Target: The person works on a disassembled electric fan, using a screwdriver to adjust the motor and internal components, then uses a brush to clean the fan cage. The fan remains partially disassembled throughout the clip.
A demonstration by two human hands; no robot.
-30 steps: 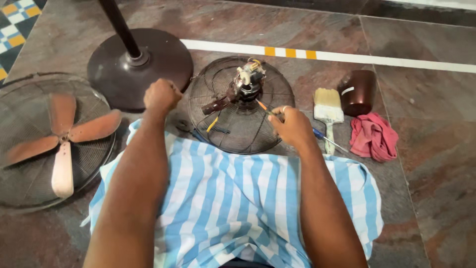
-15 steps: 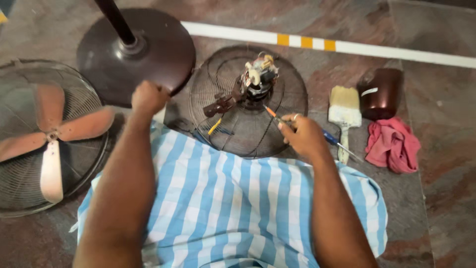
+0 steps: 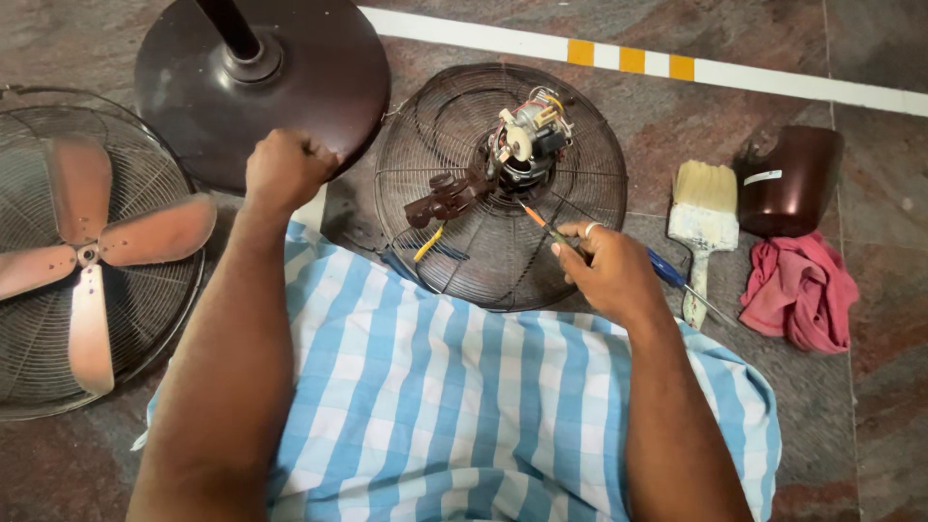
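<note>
A dark wire fan guard (image 3: pixel 580 126) lies on the stone floor with the bare fan motor (image 3: pixel 527 145) at its centre. My right hand (image 3: pixel 604 271) holds a thin tool with an orange tip (image 3: pixel 535 217), its point aimed at the motor's lower side. My left hand (image 3: pixel 285 169) is closed in a fist, resting at the edge of the round dark fan base (image 3: pixel 319 87). A blue-and-white striped cloth (image 3: pixel 454 406) covers my lap under both forearms.
A second guard with brown fan blades (image 3: pixel 87 261) lies at the left. To the right are a paintbrush (image 3: pixel 701 213), a blue-handled screwdriver (image 3: pixel 677 280), a dark red motor cover (image 3: pixel 788 179) and a pink rag (image 3: pixel 797 290). A white floor stripe (image 3: pixel 773 82) runs behind.
The view has drawn closer and shifted. My right hand with the thin tool has stayed by the motor. My left fist has stayed at the base's edge.
</note>
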